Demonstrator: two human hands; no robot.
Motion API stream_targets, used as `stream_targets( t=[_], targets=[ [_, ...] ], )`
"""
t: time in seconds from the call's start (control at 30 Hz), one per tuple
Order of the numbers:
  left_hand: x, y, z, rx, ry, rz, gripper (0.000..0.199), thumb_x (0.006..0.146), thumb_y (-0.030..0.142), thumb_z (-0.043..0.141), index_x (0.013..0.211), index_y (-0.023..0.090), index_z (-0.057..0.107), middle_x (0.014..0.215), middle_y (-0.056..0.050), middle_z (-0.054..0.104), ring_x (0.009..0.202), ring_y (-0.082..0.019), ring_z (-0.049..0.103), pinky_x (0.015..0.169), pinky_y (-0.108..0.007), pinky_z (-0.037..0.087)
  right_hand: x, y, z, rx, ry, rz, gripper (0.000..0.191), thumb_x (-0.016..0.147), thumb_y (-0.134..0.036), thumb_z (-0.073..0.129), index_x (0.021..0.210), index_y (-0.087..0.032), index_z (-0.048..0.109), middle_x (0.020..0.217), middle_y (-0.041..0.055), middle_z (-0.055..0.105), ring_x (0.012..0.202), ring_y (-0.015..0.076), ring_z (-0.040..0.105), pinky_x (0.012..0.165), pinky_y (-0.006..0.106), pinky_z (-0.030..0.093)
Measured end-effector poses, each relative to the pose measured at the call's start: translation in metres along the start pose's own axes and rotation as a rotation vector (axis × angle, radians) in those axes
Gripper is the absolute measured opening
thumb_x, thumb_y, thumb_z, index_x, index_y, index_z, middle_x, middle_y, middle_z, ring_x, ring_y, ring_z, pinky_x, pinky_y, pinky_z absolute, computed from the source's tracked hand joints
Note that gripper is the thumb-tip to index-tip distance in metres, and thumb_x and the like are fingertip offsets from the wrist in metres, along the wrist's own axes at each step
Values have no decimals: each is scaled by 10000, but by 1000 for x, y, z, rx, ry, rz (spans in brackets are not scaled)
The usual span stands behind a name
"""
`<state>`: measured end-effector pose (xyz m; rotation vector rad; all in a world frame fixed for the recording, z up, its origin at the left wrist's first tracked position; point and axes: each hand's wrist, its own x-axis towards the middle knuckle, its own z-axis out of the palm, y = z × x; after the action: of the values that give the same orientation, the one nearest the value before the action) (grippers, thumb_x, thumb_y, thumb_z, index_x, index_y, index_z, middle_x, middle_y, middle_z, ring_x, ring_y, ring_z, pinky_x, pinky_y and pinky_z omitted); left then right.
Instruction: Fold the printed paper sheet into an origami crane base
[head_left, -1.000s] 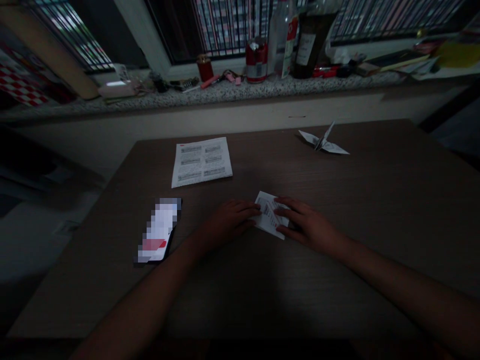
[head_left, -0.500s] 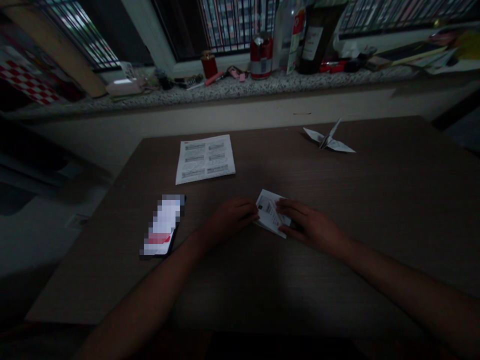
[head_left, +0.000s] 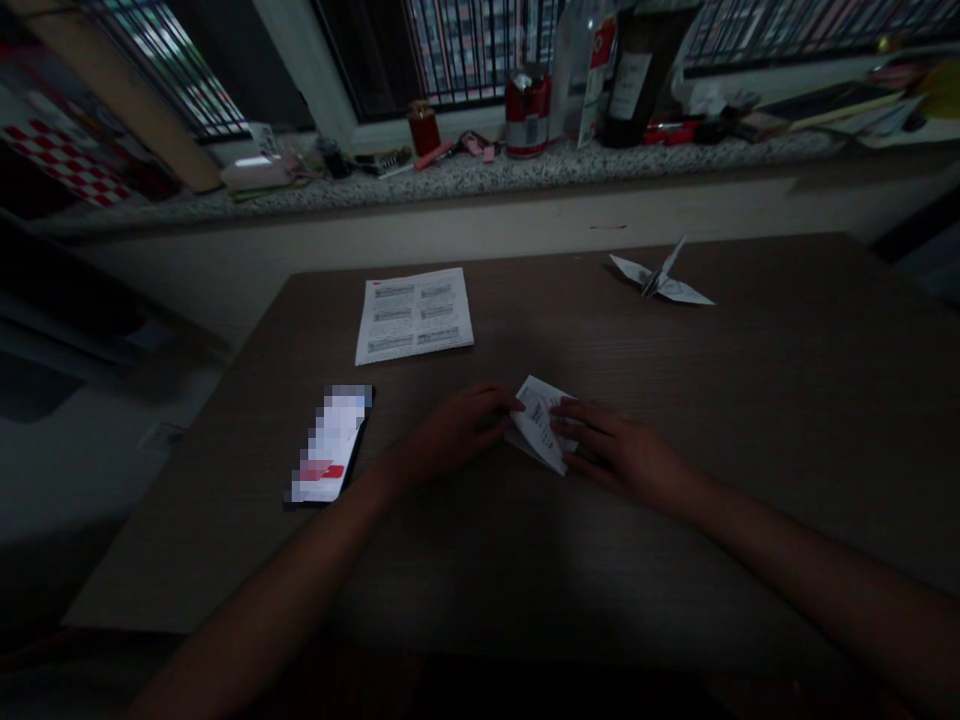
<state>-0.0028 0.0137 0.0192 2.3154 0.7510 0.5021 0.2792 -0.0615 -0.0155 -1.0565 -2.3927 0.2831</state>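
Paper (head_left: 536, 432), folded down to a small printed packet, lay near the middle of the worktop (head_left: 787, 400), between the two hands. One flap stood slightly raised along its left side, so a thin gap showed beneath it. The left hand (head_left: 459, 425) came in from the left, its fingers drawn narrow together at the raised edge and seemingly pinching it; the exact grip of the thumb could not be told. The right hand (head_left: 634, 452) reached in from the right with its fingers a little apart, their tips laid on the right part of the packet.

To the left, just beyond the left forearm, lay a phone (head_left: 330, 440) with a lit screen, its picture blurred into blocks apart from a red patch low down. Farther off on the left, a printed sheet (head_left: 415, 315) lay flat, well apart from the packet. On the far right rested a paper crane (head_left: 660, 285), its wings spread and one point standing up.

Past the far edge, a speckled sill (head_left: 465, 178) ran under barred windows. It carried a small red jar (head_left: 424, 130), a red can (head_left: 527, 115), a clear bottle (head_left: 574, 80) and a dark labelled container (head_left: 637, 85), with loose clutter on both sides.
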Motion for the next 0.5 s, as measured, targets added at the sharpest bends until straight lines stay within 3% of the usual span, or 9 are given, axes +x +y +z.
stream_targets(
  t=[0.17, 0.33, 0.5],
  targets=[
    [12, 0, 3, -52, 6, -72, 131, 989, 243, 623, 1102, 210, 679, 1141, -41, 661, 989, -172, 660, 882, -300, 530, 0, 1, -1, 4, -11, -50, 356, 990, -238, 612, 1340, -199, 666, 1392, 162, 665, 1283, 307, 643, 1106, 529, 521],
    [24, 4, 9, -13, 9, -179, 209, 991, 349, 614, 1136, 210, 671, 1014, -28, 692, 881, -182, 650, 793, -312, 521, -1, 0, -1, 8, -25, -60, 332, 995, -240, 614, 1319, -198, 671, 1411, 151, 659, 1310, 292, 627, 1142, 525, 488],
    [31, 2, 18, 45, 25, -213, 221, 964, 315, 628, 1155, 207, 656, 1040, -39, 702, 916, -198, 656, 813, -331, 522, -2, 1, -2, 43, -39, -36, 334, 985, -229, 623, 1314, -234, 678, 1427, 117, 656, 1323, 273, 619, 1157, 513, 474]
  ],
)
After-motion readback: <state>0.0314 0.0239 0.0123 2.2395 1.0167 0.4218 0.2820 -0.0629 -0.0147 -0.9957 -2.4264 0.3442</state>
